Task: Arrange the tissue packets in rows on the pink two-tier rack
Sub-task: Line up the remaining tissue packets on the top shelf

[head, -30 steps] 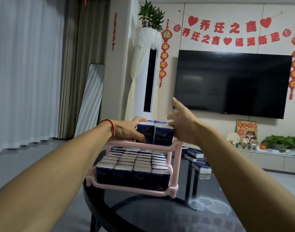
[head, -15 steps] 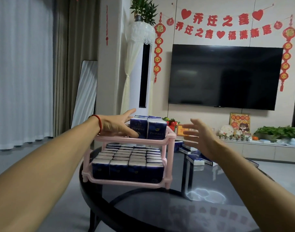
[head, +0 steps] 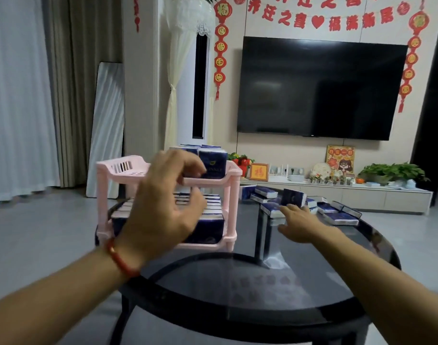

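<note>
The pink two-tier rack (head: 108,185) stands at the left of a round black glass table (head: 275,290). Rows of dark blue tissue packets (head: 211,226) fill its lower tier. A few upright packets (head: 213,161) stand at the right of the upper tier, whose left part is bare. My left hand (head: 163,205) hovers in front of the rack with loosely curved fingers and holds nothing. My right hand (head: 298,224) stretches over the table to the right of the rack. Its straight fingertips touch the lower edge of a tilted packet (head: 293,196) among several loose packets (head: 339,217).
Behind the table a low white cabinet (head: 362,192) carries plants and ornaments under a wall-mounted television (head: 320,88). A curtain (head: 19,95) and a leaning white panel (head: 106,130) are at the left. Grey floor surrounds the table.
My left hand has drawn back from the upper-tier packets toward me. My right hand has left the rack and moved right and down to the loose packets. The view has tilted down.
</note>
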The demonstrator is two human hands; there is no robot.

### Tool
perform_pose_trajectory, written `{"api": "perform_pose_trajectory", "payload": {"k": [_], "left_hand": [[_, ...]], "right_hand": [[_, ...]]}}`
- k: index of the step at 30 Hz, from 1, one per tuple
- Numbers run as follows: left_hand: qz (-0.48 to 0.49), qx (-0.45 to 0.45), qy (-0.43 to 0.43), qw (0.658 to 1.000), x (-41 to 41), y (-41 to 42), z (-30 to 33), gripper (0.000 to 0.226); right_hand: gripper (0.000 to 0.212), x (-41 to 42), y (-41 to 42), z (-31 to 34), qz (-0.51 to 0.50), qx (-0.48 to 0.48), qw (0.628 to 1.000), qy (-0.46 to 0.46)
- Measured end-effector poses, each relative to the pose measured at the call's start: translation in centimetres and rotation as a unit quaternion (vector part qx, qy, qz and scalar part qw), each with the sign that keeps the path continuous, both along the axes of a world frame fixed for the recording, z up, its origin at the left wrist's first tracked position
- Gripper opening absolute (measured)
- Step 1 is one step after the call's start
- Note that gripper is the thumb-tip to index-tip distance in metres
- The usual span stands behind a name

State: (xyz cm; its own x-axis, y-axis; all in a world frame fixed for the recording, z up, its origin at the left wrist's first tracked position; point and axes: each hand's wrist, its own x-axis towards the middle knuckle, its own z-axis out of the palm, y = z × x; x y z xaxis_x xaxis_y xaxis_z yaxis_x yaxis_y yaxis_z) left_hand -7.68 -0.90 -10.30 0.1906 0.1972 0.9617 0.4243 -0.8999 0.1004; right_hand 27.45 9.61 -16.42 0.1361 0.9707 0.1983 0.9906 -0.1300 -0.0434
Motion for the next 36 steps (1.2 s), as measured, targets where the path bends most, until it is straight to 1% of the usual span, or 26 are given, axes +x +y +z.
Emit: {"api": "perform_pose_trajectory", "payload": {"k": [1,2,4,6,9,12,15,16,18,21,24,26,28,31,33,34,36], "left_hand": [[-0.030,-0.029,0.040,0.998,1.1,-1.0,-1.8,0.026],[-0.056,-0.068,0.084,0.993,2.1,-1.4,-3.4,0.028],[-0.087,-0.160,0.162,0.970,3.4,-1.5,-5.9,0.030],[-0.086,-0.223,0.194,0.951,4.0,-0.9,-7.2,0.027],[-0.075,-0.253,0.208,0.942,4.2,-0.5,-7.7,0.024],[-0.056,-0.271,0.241,0.930,4.2,-0.7,-7.8,0.021],[-0.054,-0.281,0.258,0.923,4.2,-0.8,-7.9,0.019],[-0.055,-0.282,0.257,0.923,4.2,-0.8,-7.9,0.019],[-0.056,-0.283,0.245,0.926,4.1,-0.8,-7.9,0.020],[-0.049,-0.273,0.223,0.935,4.1,-0.8,-8.1,0.025],[-0.067,-0.217,0.169,0.959,4.1,-1.1,-8.0,0.037],[-0.088,-0.190,0.144,0.967,4.1,-1.5,-7.5,0.051],[-0.127,-0.203,0.127,0.962,4.3,-2.2,-6.5,0.064],[-0.190,-0.241,0.103,0.946,4.0,-3.6,-4.8,0.078],[-0.181,-0.228,0.082,0.953,3.0,-3.7,-3.5,0.086],[-0.170,-0.218,0.071,0.958,2.3,-3.5,-2.9,0.087],[-0.144,-0.201,0.035,0.968,0.5,-2.5,-1.3,0.077]], "right_hand": [[0.067,0.0,1.0,0.4,0.004,-0.013,1.000,-0.010],[0.069,-0.1,2.0,0.7,0.005,-0.027,1.000,-0.001],[0.072,-0.2,4.0,0.3,-0.011,-0.050,0.998,0.029],[0.068,-0.6,5.3,-0.7,-0.019,-0.045,0.998,0.046],[0.055,-1.5,5.4,-1.5,-0.013,0.000,0.997,0.073],[0.033,-2.3,3.8,-0.4,-0.008,0.015,0.999,0.048],[0.018,-3.5,0.5,0.3,0.040,0.038,0.998,0.039],[0.015,-3.8,-0.9,0.4,0.061,0.054,0.996,0.035],[0.016,-4.8,-4.2,1.0,0.097,0.066,0.992,0.041],[0.016,-6.2,-10.0,2.4,0.135,0.055,0.984,0.103],[0.012,-7.7,-14.4,4.0,0.163,0.079,0.976,0.123],[0.008,-9.2,-16.5,5.2,0.185,0.103,0.966,0.146],[0.010,-10.9,-17.9,6.4,0.210,0.115,0.952,0.190],[0.022,-13.4,-18.9,7.8,0.238,0.149,0.932,0.228],[0.027,-14.5,-18.8,8.6,0.255,0.169,0.923,0.231],[0.030,-15.0,-18.6,8.9,0.270,0.184,0.917,0.231],[0.033,-15.6,-17.7,9.7,0.294,0.230,0.904,0.209]]}}
